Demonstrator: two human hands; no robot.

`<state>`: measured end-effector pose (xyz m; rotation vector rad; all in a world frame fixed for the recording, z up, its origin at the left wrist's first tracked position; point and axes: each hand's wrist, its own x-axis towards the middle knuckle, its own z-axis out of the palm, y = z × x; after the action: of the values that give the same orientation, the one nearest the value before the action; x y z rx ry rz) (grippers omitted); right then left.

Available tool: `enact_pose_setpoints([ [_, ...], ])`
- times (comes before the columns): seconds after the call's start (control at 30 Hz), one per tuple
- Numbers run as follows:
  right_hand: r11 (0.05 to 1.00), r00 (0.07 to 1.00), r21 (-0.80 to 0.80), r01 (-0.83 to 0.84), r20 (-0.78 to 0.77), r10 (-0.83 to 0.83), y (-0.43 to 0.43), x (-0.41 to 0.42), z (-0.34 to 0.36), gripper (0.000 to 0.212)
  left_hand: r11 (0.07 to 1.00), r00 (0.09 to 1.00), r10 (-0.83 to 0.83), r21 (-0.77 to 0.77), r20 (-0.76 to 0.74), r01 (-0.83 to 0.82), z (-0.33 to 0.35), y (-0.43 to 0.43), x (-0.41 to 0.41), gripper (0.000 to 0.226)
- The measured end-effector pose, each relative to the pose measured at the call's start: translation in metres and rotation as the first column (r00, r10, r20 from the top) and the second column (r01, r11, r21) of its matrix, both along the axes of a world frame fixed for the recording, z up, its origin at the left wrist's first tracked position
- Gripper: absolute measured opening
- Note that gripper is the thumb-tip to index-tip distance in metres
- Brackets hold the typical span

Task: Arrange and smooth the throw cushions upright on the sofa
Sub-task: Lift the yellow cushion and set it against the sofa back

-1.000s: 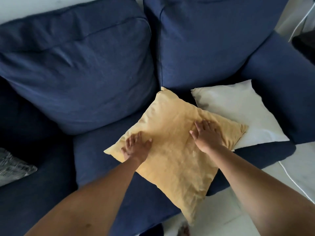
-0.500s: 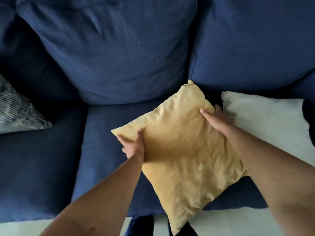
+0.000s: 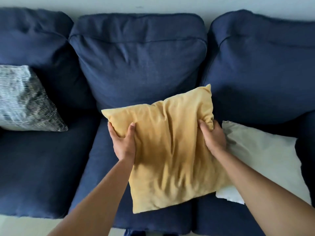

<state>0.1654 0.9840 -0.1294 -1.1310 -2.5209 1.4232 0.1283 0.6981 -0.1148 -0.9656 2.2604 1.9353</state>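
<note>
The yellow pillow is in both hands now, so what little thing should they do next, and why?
Probably lift the yellow pillow and stand it against the middle back cushion. The left hand and right hand already grip its top corners, it sits tilted over the seat, partly covering the white pillow, and the space behind it looks free.

- Yellow cushion (image 3: 170, 150) is showing soft, matt, wrinkled cloth.
- Sofa (image 3: 136, 65) is wearing matt navy woven fabric.
- White cushion (image 3: 265, 160) is looking smooth, matt.
</note>
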Motion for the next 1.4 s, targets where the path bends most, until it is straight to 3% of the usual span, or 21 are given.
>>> enact_pose_setpoints([
  [0.1, 0.998, 0.986, -0.039, 0.054, -0.157, -0.060, -0.026, -0.019, 0.027, 0.046, 0.998, 0.986, -0.032, -0.052, -0.166, 0.023, 0.036, -0.016, -0.041, 0.089],
  [0.27, 0.997, 0.965, -0.045, 0.057, -0.252, -0.066, -0.062, -0.054, 0.045, 0.057, 0.993, 0.954, -0.040, -0.121, -0.298, 0.004, 0.073, -0.043, -0.106, 0.082],
  [0.37, 0.997, 0.986, 0.062, -0.054, -0.153, 0.063, -0.076, -0.069, 0.038, 0.061, 0.978, 0.965, -0.096, -0.201, -0.245, 0.046, 0.064, -0.059, -0.133, 0.080],
  [0.47, 0.980, 0.978, 0.098, -0.176, 0.135, 0.162, -0.085, -0.079, 0.021, 0.065, 0.931, 0.982, -0.186, -0.318, -0.001, 0.176, 0.037, -0.071, -0.149, 0.079],
  [0.53, 0.980, 0.962, 0.096, -0.176, 0.229, 0.150, -0.090, -0.082, 0.014, 0.065, 0.914, 0.973, -0.212, -0.336, 0.088, 0.229, 0.024, -0.076, -0.154, 0.078],
  [0.7, 0.986, 0.970, 0.098, -0.132, 0.219, 0.108, -0.090, -0.088, 0.014, 0.066, 0.931, 0.978, -0.203, -0.302, 0.041, 0.206, 0.024, -0.076, -0.160, 0.078],
  [0.83, 0.988, 0.977, 0.081, -0.133, 0.176, 0.117, -0.082, -0.081, 0.021, 0.065, 0.889, 0.971, -0.193, -0.444, -0.138, 0.114, 0.046, -0.056, -0.151, 0.075],
  [1.0, 0.984, 0.992, 0.122, -0.129, 0.033, 0.126, -0.059, -0.065, 0.030, 0.059, 0.764, 0.830, -0.425, -0.635, -0.360, 0.116, 0.071, -0.002, -0.124, 0.065],
  [1.13, 0.991, 0.999, 0.126, -0.039, -0.032, 0.043, -0.015, -0.046, 0.030, 0.052, 0.665, 0.664, -0.632, -0.719, -0.399, 0.201, 0.063, 0.062, -0.088, 0.047],
  [1.23, 0.991, 0.999, 0.137, 0.002, -0.036, 0.003, 0.029, -0.025, 0.024, 0.046, 0.643, 0.576, -0.710, -0.706, -0.405, 0.297, 0.048, 0.110, -0.059, 0.040],
  [1.4, 0.988, 0.997, 0.150, 0.033, 0.057, -0.042, 0.119, 0.031, 0.007, 0.042, 0.577, 0.604, -0.767, -0.646, -0.218, 0.500, 0.015, 0.196, -0.009, 0.039],
])
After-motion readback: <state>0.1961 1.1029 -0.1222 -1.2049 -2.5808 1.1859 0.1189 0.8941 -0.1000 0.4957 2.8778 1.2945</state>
